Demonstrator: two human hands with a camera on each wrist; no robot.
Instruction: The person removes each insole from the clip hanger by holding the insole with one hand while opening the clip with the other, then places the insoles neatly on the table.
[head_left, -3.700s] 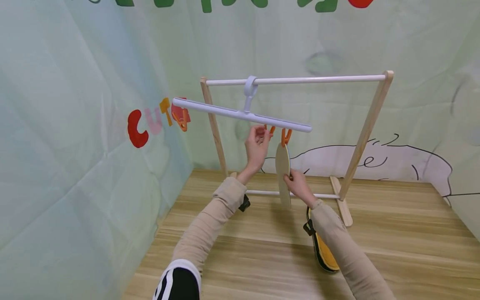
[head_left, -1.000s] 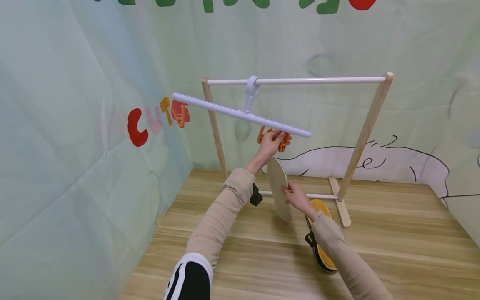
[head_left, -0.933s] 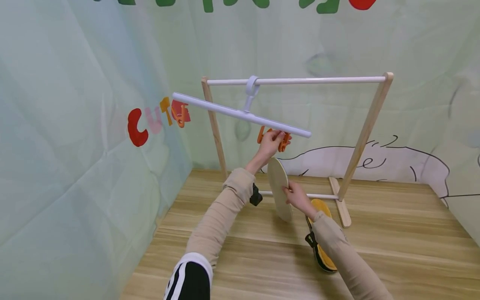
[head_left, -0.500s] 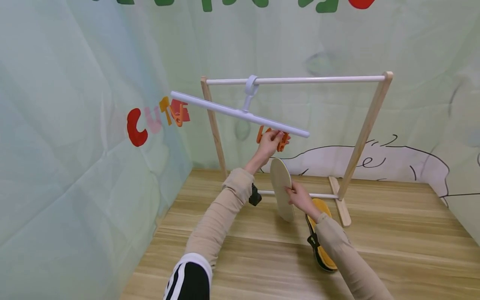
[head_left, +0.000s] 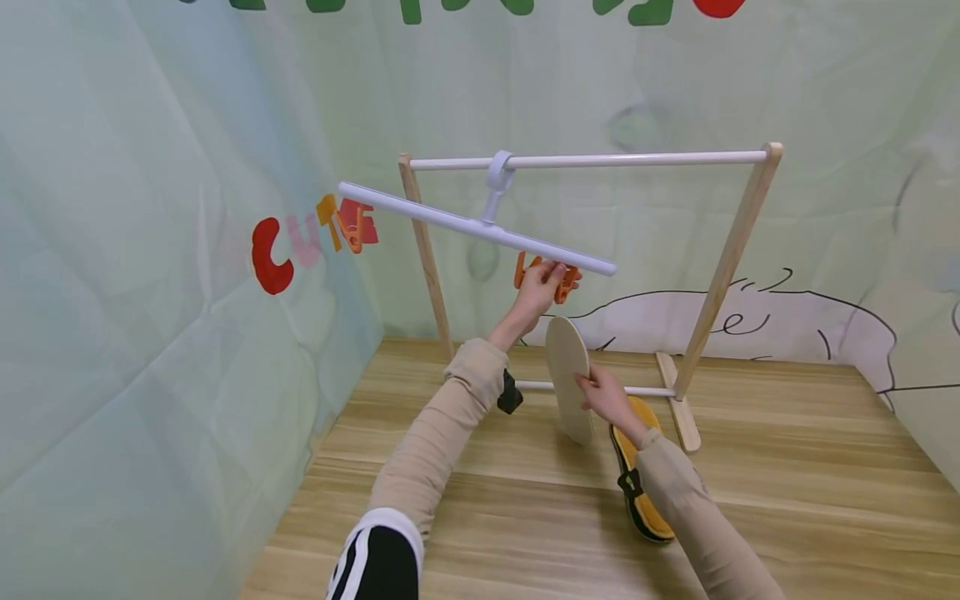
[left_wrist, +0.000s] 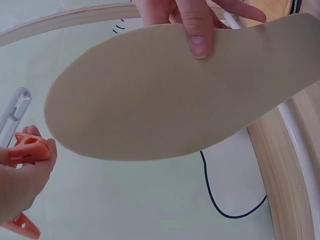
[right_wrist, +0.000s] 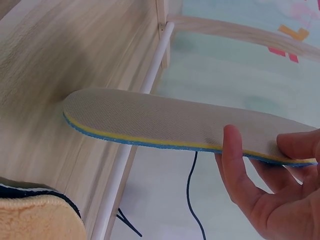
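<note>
In the head view my left hand point(head_left: 534, 292) is raised under the right part of a pale lilac hanger point(head_left: 480, 229). It pinches an orange clip point(head_left: 564, 290) there, also seen in the left wrist view as an orange clip point(left_wrist: 30, 150). My right hand point(head_left: 609, 396) holds a beige insole point(head_left: 567, 379) by its edge, thumb on the near face. The insole stands on edge below the clip and apart from it. In the right wrist view the insole point(right_wrist: 150, 117) shows yellow and blue layers along its rim. A second orange clip point(head_left: 521, 268) hangs beside my left hand.
A rack with wooden posts and a white top bar point(head_left: 637, 158) carries the hanger, tilted down to the right. Another orange clip point(head_left: 352, 229) hangs at its left end. A sole-shaped piece with yellow fleecy top point(head_left: 648, 504) lies on the wooden tabletop point(head_left: 510, 533) under my right forearm.
Earlier the insole hung from the right clip while my left hand was at the neighbouring clip. The left hand moved right to that clip; the insole came off, lower, and lately shifted slightly right.
</note>
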